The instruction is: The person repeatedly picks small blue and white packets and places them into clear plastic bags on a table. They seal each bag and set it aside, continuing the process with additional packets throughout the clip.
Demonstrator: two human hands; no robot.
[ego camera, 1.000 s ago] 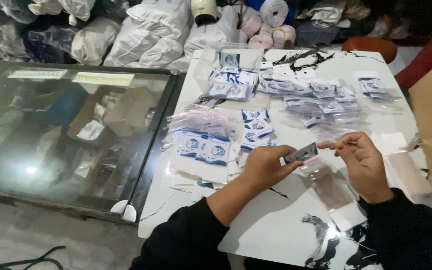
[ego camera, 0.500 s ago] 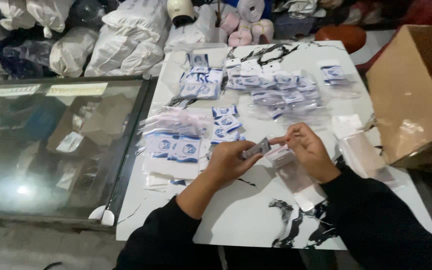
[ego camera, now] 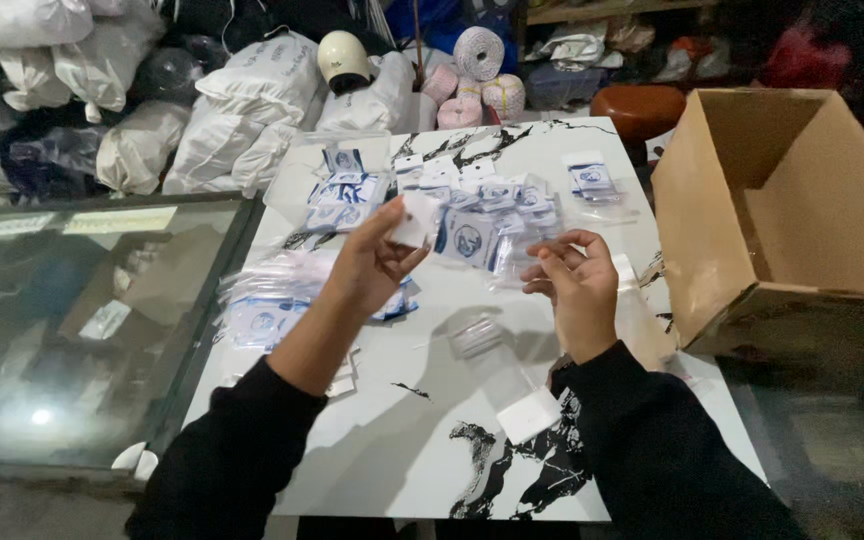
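Head view of a white marbled surface [ego camera: 402, 440] with black veining. Both forearms, in black sleeves, reach forward from the lower edge. The left hand [ego camera: 367, 265] is raised above the surface, palm turned inward, its fingers [ego camera: 384, 222] pinched closed on one small white card [ego camera: 414, 220] held up at its lower edge. The right hand [ego camera: 577, 285] is held level with it and well apart, palm facing left, fingers [ego camera: 562, 240] curled and partly spread; it appears to touch the clear film of a packet [ego camera: 512, 262], but whether it grips it cannot be told.

Between and beyond the hands lie small clear packets with blue-and-white inserts [ego camera: 472, 235]; they overlap, and their number cannot be counted exactly. One looser pile of such packets [ego camera: 267, 300] lies left of the left forearm. One single packet [ego camera: 592, 180] lies apart towards the far right edge. One empty clear bag [ego camera: 477, 335] lies below the hands, and one white card [ego camera: 529, 415] lies nearer the lower edge.

One open cardboard box [ego camera: 792, 200] stands at the right, tipped with its mouth towards the surface. One glass-topped case [ego camera: 72, 320] adjoins the left side. Beyond the far edge: one white helmet [ego camera: 342, 58], three rolls of cord [ego camera: 480, 80], one brown stool [ego camera: 640, 108], and several stuffed white sacks [ego camera: 242, 110].
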